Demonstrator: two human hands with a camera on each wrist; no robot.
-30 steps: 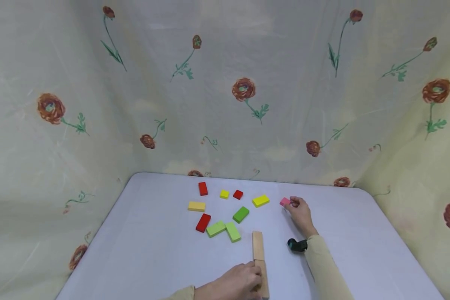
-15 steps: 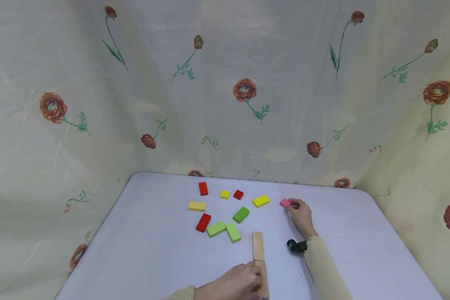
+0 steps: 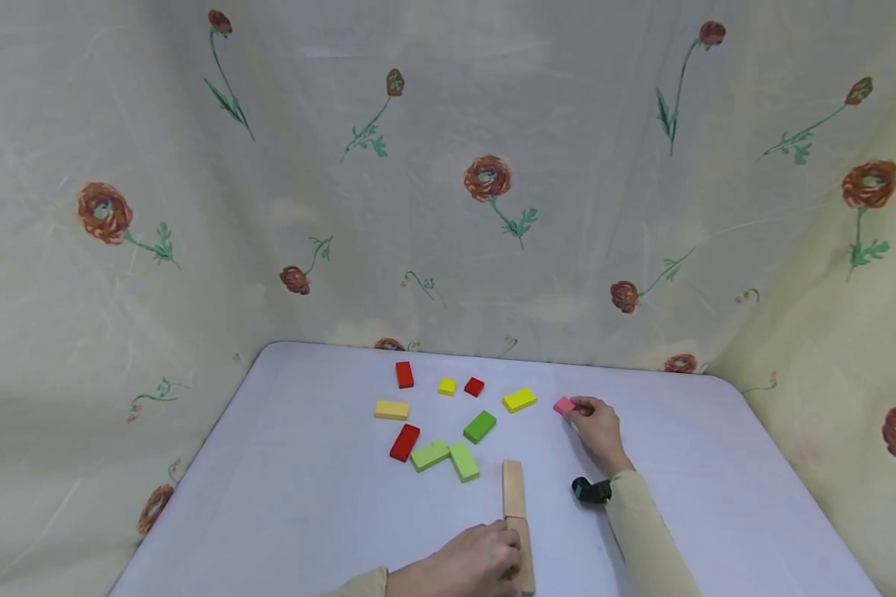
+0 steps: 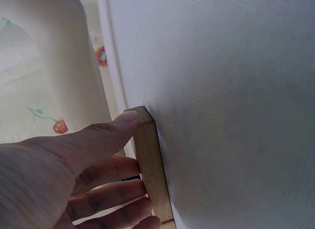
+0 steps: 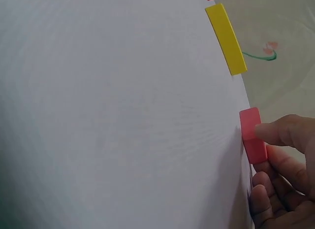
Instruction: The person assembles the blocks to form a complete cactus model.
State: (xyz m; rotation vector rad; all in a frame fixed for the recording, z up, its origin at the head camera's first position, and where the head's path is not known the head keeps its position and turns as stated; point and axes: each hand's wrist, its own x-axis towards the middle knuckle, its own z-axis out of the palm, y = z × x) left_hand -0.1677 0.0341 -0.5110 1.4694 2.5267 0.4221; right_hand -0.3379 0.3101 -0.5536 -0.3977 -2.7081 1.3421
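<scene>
Two plain wooden blocks lie end to end near the front, the far one (image 3: 513, 489) beyond the near one (image 3: 525, 564). My left hand (image 3: 466, 564) holds the near block; in the left wrist view the thumb is on the end of that block (image 4: 152, 165) and the fingers (image 4: 113, 197) lie along its side. At the right, my right hand (image 3: 599, 429) pinches a small pink block (image 3: 563, 405), thumb on one face and fingers behind it, as the right wrist view shows on the pink block (image 5: 251, 140). It is at the table surface.
A yellow block (image 3: 519, 400) lies left of the pink one. Further left are a small red block (image 3: 474, 387), a green block (image 3: 480, 427), light green blocks (image 3: 464, 461) and several others. A black device (image 3: 591, 490) is at my right wrist. Flowered cloth (image 3: 567, 166) surrounds the table.
The pink block and my right fingertips have shifted very slightly left. My left hand keeps its hold on the near wooden block.
</scene>
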